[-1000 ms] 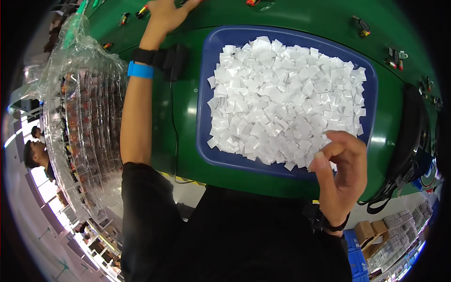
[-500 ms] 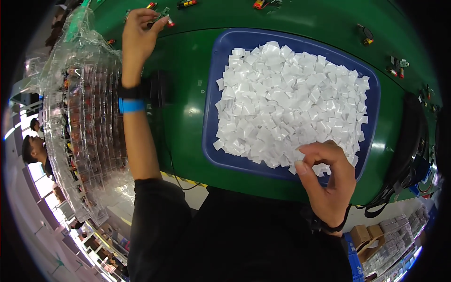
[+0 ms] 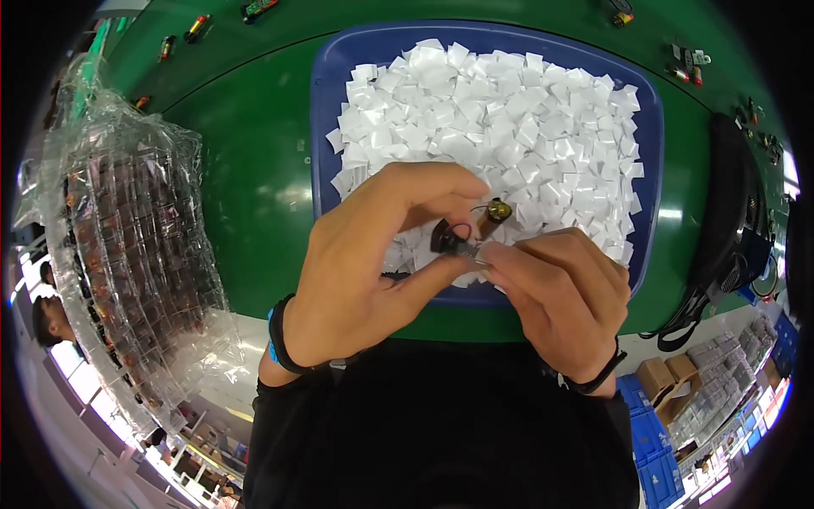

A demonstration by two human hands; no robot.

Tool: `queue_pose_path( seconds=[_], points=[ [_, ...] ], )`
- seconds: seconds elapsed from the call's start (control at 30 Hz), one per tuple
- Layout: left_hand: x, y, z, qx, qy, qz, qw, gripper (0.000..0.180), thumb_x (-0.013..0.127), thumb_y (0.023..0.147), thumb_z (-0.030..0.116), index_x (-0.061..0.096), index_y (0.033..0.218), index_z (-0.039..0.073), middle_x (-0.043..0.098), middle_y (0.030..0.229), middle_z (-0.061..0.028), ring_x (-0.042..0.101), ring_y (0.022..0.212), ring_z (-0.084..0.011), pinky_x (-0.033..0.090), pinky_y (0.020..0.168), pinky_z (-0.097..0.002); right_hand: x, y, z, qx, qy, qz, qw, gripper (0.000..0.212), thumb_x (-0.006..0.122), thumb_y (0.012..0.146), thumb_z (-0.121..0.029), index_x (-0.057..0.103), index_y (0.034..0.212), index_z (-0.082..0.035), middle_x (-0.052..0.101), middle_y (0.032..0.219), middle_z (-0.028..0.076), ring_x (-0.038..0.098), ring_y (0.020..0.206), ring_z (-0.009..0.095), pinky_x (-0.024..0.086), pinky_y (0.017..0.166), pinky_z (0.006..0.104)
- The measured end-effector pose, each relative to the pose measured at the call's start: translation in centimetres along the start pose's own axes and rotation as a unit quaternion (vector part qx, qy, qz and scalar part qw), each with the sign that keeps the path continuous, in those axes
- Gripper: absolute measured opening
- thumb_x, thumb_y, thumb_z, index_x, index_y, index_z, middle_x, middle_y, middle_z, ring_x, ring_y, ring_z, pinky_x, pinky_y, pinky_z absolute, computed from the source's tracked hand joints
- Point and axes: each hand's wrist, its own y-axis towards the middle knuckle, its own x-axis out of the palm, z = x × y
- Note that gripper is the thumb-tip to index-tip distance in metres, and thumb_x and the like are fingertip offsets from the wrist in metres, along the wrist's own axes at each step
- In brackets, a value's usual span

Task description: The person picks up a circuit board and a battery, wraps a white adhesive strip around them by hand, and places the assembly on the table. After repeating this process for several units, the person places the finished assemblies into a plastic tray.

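Note:
A small electronic assembly (image 3: 493,217) with a gold-ended cylindrical battery, thin wires and a black part is held above the tray. My left hand (image 3: 365,254) grips it between curled fingers and thumb. My right hand (image 3: 564,297) meets it from the right, its thumb and fingertips pinched at a thin greyish edge beside the black part; what exactly they pinch is hidden. Below both hands lies a blue tray (image 3: 326,136) heaped with small white square pieces (image 3: 509,119), shiny like film or labels.
Similar battery assemblies lie along the far side of the green table (image 3: 246,170), one a green board (image 3: 259,10). Stacked clear plastic trays (image 3: 136,237) in wrap stand at the left. A black strap-like thing (image 3: 729,204) lies at the right; cardboard boxes (image 3: 670,377) and blue crates (image 3: 653,441) are beyond.
My left hand has come back from the far left of the table with an assembly from there. My right hand has moved slightly left, and both hands now meet over the tray.

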Motion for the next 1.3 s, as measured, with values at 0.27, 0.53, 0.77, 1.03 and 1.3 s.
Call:
queue_pose_path(
  seconds=[0.27, 0.53, 0.77, 1.03, 1.3],
  points=[
    [-0.7, -0.6, 0.3, 0.184, 0.194, 0.023, 0.963, 0.038, 0.080, 0.076, -0.001, 0.062, 0.109, 0.001, 0.074, 0.088, -0.0123, 0.064, 0.083, -0.0231, 0.056, 0.079, -0.0352, -0.6, -0.6, 0.0, 0.043, -0.023, 0.033, 0.998, 0.031, 0.084, 0.068, 0.001, 0.071, 0.097, -0.003, 0.066, 0.075, 0.009, 0.063, 0.060, 0.020, 0.047, 0.049, 0.0278],
    [-0.3, -0.2, 0.4, 0.012, -0.016, 0.052, 0.998, 0.024, 0.075, 0.087, 0.008, 0.064, 0.108, 0.003, 0.071, 0.083, -0.0060, 0.063, 0.080, -0.0205, 0.053, 0.068, -0.0295, -1.2, -0.4, 0.9, 0.011, 0.068, 0.018, 0.997, 0.031, 0.084, 0.068, 0.003, 0.071, 0.096, 0.001, 0.069, 0.082, 0.013, 0.067, 0.066, 0.022, 0.050, 0.054, 0.0274],
    [0.1, 0.1, 0.9, -0.349, -0.237, -0.088, 0.902, 0.023, 0.070, 0.093, 0.009, 0.061, 0.111, -0.001, 0.070, 0.098, -0.0065, 0.064, 0.077, -0.0132, 0.053, 0.067, -0.0256, -1.6, -0.4, 0.2, 0.094, 0.125, -0.003, 0.988, 0.029, 0.081, 0.071, 0.008, 0.071, 0.099, 0.003, 0.071, 0.089, 0.016, 0.070, 0.071, 0.023, 0.053, 0.060, 0.0275],
    [1.0, -0.6, 1.1, -0.181, 0.058, -0.102, 0.976, 0.022, 0.070, 0.093, 0.010, 0.062, 0.111, 0.000, 0.069, 0.090, -0.0081, 0.066, 0.071, -0.0110, 0.051, 0.063, -0.0244, -0.8, -0.3, 0.2, 0.198, 0.142, -0.029, 0.969, 0.022, 0.077, 0.075, 0.010, 0.068, 0.094, 0.001, 0.070, 0.088, 0.013, 0.069, 0.071, 0.022, 0.054, 0.061, 0.0276],
    [3.1, -1.3, 0.8, -0.114, 0.126, 0.011, 0.985, 0.015, 0.069, 0.090, 0.007, 0.058, 0.100, 0.002, 0.066, 0.081, -0.0126, 0.063, 0.066, -0.0302, 0.048, 0.056, -0.0373, 0.3, 0.2, 0.7, 0.076, 0.004, -0.019, 0.997, 0.022, 0.076, 0.077, 0.007, 0.066, 0.094, -0.002, 0.068, 0.086, 0.011, 0.065, 0.072, 0.022, 0.051, 0.061, 0.0295]
  ],
)
